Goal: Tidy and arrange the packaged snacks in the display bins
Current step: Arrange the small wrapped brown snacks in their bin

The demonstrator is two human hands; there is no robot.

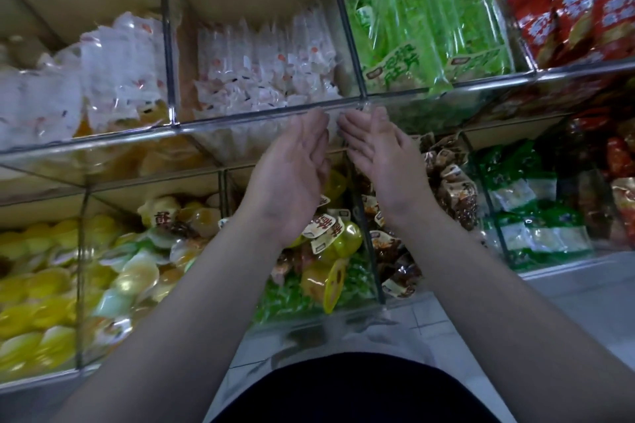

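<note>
The bare left forearm (192,288) and bare right forearm (481,285) reach forward and converge toward the wrists. The bare left hand (292,170) stands edge-on, palm turned inward, fingers straight and together, holding nothing. The bare right hand (374,151) mirrors it just beside, palm facing the other, fingers extended, the fingertips near but apart.

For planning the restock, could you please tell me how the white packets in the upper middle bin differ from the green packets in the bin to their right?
Colour: the white packets are translucent white with orange marks, the green packets bright green with printed labels. Pose: the white packets stand on edge in rows; the green packets lie lengthwise, sloping forward. Shape: the green packets look longer and narrower than the white packets. Both fill clear-walled bins.
</note>
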